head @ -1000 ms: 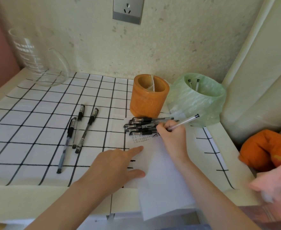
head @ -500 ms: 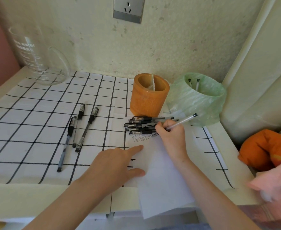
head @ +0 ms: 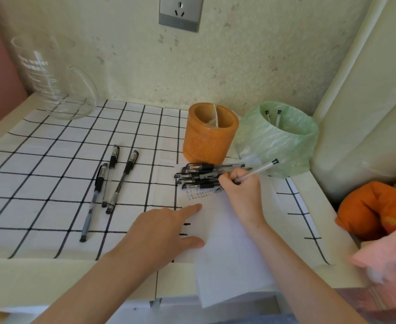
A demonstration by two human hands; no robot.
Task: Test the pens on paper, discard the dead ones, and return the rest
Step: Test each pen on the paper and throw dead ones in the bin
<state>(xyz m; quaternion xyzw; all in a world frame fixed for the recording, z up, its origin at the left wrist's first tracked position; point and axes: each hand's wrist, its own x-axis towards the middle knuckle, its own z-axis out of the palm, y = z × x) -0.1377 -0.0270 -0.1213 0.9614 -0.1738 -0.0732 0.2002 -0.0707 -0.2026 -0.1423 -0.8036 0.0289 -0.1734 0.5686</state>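
A white sheet of paper [head: 229, 260] lies on the checked tablecloth, with small written marks [head: 198, 194] near its top. My right hand [head: 241, 190] grips a clear pen [head: 258, 170], tip down on the paper by the marks. My left hand [head: 166, 230] lies flat with fingers spread, pressing the paper's left edge. Several black pens [head: 201, 176] lie in a bunch just above the marks. Three more black pens [head: 109, 183] lie apart to the left. An orange pen holder [head: 209, 134] stands behind the bunch. A green-bagged bin [head: 278, 141] with two pens inside sits to its right.
A clear glass measuring jug [head: 52, 80] stands at the back left corner. A wall socket [head: 180, 12] is above. An orange cushion [head: 374, 211] and pink cloth [head: 388, 258] lie off the table's right edge. The paper overhangs the front edge.
My right hand has shifted slightly on the paper with the pen; the pen's back end sits a little lower. My left hand has stayed in place.
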